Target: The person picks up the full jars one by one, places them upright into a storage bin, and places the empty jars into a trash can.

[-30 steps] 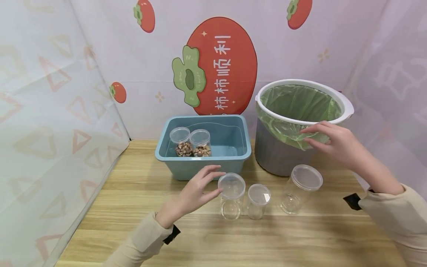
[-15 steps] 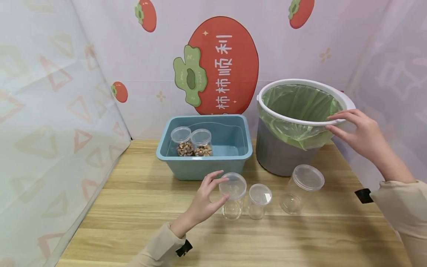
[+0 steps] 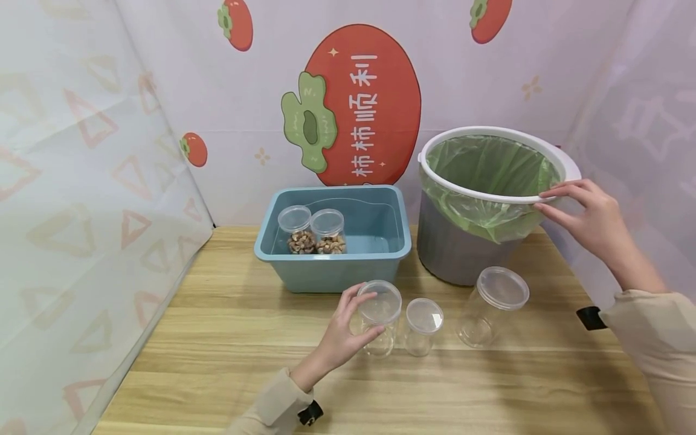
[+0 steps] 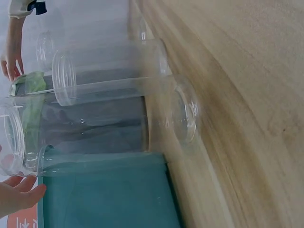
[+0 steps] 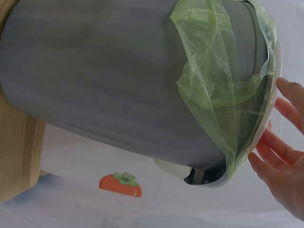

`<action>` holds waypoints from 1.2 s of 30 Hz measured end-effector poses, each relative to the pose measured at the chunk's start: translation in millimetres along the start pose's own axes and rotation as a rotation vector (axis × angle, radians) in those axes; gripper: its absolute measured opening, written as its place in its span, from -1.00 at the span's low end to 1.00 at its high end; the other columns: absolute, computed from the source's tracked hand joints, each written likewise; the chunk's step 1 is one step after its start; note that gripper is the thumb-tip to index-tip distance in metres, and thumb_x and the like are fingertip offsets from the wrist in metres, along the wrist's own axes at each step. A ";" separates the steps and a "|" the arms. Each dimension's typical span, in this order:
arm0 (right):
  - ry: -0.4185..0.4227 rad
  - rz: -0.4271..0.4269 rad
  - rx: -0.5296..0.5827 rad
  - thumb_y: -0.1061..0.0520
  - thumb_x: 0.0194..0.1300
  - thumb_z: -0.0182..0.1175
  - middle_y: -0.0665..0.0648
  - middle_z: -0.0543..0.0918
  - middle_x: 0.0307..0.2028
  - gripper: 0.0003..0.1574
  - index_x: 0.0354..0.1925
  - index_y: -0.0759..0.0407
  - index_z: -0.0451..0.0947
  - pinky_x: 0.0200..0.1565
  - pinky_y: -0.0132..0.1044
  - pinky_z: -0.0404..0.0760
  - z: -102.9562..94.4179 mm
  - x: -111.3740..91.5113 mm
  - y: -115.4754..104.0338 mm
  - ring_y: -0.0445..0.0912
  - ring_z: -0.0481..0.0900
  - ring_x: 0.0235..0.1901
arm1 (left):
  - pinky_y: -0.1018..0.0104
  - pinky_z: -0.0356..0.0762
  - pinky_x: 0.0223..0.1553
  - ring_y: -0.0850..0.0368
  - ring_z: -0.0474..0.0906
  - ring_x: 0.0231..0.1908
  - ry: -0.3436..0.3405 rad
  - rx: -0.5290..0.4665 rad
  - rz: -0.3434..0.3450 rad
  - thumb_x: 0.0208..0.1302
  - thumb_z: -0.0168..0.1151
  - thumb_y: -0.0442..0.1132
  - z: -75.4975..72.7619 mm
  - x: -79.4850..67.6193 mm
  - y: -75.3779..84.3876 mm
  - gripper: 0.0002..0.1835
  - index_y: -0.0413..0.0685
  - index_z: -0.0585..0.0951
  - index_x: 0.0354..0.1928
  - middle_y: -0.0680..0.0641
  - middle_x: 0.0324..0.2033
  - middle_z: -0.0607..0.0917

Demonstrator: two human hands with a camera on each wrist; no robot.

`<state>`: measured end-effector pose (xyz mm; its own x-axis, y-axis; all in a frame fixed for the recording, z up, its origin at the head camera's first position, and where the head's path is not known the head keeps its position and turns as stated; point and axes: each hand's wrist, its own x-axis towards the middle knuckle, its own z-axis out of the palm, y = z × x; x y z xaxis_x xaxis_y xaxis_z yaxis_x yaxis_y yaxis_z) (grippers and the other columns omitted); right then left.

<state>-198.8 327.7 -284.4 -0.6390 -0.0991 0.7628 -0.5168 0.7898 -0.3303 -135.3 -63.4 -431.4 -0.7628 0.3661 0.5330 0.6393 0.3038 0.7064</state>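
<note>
Head view, left hand (image 3: 341,331) around jar lid (image 3: 386,302)

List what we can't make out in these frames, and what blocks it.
Floor of the bin: head view, hidden behind its front rim and green liner.
Bases of the nut jars: head view, behind the front wall of the tub.
Whether the left hand touches the clear jar beside it: fingers only overlap it in head view; left wrist view's left edge cuts the hand off.
Rest of the right sleeve: head view, cut off by frame edge.
</note>
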 end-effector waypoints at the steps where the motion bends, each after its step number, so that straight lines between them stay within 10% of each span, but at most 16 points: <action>1: 0.002 0.006 -0.001 0.52 -0.32 0.35 -0.50 0.32 -0.34 -0.67 -0.43 0.38 0.57 -0.16 -0.70 0.13 0.3 0.0 0.2 -0.62 0.22 -0.25 | -0.01 0.36 -0.02 -0.04 0.22 0.17 0.006 -0.001 -0.002 -0.03 0.34 -0.22 1.1 -0.1 -0.4 -0.41 0.00 0.39 0.10 -0.14 0.17 0.24; 12: -0.023 0.146 -0.042 0.29 -0.09 0.34 -0.44 0.25 -0.42 -0.77 -0.39 0.37 0.57 -0.31 -0.49 0.13 2.1 -2.0 -1.5 -0.61 0.15 -0.33 | 0.00 0.36 -0.01 -0.01 0.28 0.13 0.060 -0.047 -0.029 -0.14 0.42 -0.22 9.1 0.6 -5.8 -0.41 -0.05 0.43 0.02 -0.07 0.11 0.34; 25: -0.046 0.168 -0.048 0.28 -0.05 0.32 -0.45 0.21 -0.40 -0.77 -0.36 0.37 0.55 -0.33 -0.30 0.15 2.0 -1.1 -2.3 -0.58 0.12 -0.32 | 0.16 0.44 -0.10 -0.17 0.40 -0.07 0.125 -0.053 0.134 -0.36 0.45 -0.47 -8.2 24.6 28.3 -0.45 -0.30 0.46 -0.17 -0.31 -0.13 0.46; 36: -0.052 0.186 -0.039 0.28 -0.04 0.31 -0.45 0.21 -0.40 -0.77 -0.36 0.37 0.54 -0.33 -0.31 0.13 2.4 -2.5 0.1 -0.59 0.12 -0.33 | 0.23 0.47 -0.15 -0.01 0.42 -0.05 0.136 -0.036 0.202 -0.31 0.48 -0.35 -20.4 51.1 13.9 -0.42 -0.16 0.48 -0.11 -0.19 -0.08 0.48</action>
<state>-198.7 326.5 -287.7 -0.7508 0.0205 0.6602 -0.3648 0.8204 -0.4403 -167.4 -58.4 -384.8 -0.6276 0.2939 0.7209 0.7780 0.2037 0.5943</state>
